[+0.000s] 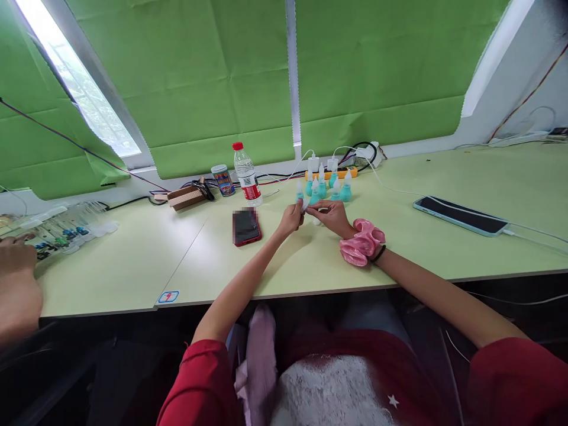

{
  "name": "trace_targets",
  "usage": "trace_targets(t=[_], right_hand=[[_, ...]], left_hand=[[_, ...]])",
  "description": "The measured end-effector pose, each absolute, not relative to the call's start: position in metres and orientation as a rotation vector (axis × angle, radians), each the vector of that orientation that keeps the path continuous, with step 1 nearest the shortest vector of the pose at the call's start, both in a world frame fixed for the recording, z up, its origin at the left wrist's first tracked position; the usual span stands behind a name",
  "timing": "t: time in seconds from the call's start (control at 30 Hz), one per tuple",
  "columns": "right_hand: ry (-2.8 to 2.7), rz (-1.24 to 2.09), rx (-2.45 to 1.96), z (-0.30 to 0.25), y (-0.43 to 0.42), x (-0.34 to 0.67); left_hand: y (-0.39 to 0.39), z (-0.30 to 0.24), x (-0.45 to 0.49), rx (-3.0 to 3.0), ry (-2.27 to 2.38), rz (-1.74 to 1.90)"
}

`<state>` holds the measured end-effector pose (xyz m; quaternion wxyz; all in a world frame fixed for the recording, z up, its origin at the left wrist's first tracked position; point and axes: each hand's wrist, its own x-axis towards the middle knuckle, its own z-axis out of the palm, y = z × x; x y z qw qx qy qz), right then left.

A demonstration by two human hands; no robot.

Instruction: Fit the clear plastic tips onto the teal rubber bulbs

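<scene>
My left hand (291,218) is closed in a pinch on a small clear dropper bottle (304,205), held just above the pale green table (133,266). My right hand (332,215) reaches in from the right, its fingers curled and meeting the same bottle; a pink scrunchie (361,241) and a black band sit on that wrist. Just beyond both hands stands a cluster of several small teal dropper bottles (326,188) with white tips. What exactly my right fingers grip is too small to make out.
A red-cased phone (246,227) lies left of my hands, with a water bottle (247,175) and a can (223,180) behind it. A light-blue phone (461,215) charges at right. Another person's hand (15,278) works at far left beside a tray of small bottles (62,231).
</scene>
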<state>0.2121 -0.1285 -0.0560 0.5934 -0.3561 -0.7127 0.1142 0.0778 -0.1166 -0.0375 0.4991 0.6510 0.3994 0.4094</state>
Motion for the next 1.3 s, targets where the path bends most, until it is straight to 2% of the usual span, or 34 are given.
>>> trace_targets(t=[0.67,1.0,1.3], right_hand=[[-1.724,0.380,-0.855,-0.053,-0.131,0.216],[-1.727,0.241,-0.833,-0.054,-0.132,0.212],[-1.682,0.364,-0.883,-0.050,-0.136,0.211]], left_hand=[[-0.119,-0.043,0.078,1.462,0.841,0.929],[-0.124,-0.045,0.087,1.419,0.976,1.055],[-0.130,-0.042,0.088,1.492,1.146,1.070]])
